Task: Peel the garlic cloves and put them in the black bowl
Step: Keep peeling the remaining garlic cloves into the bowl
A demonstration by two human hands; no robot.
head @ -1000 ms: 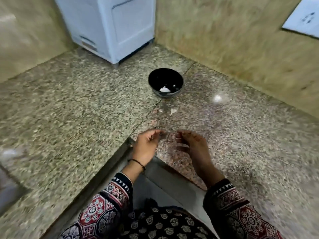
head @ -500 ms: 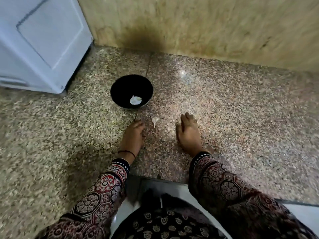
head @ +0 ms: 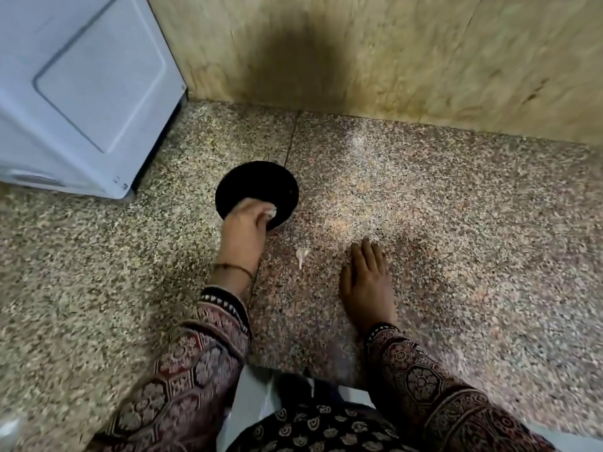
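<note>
My left hand reaches over near rim of black bowl, hiding part of it; pale garlic clove at its fingertips — blurred, grip unclear. My right hand flat on counter, fingers straight. Pale garlic piece lies between hands; white appliance back-left.

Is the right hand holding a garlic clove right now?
No, the right hand lies flat on the counter with straight fingers and nothing in it.
</note>
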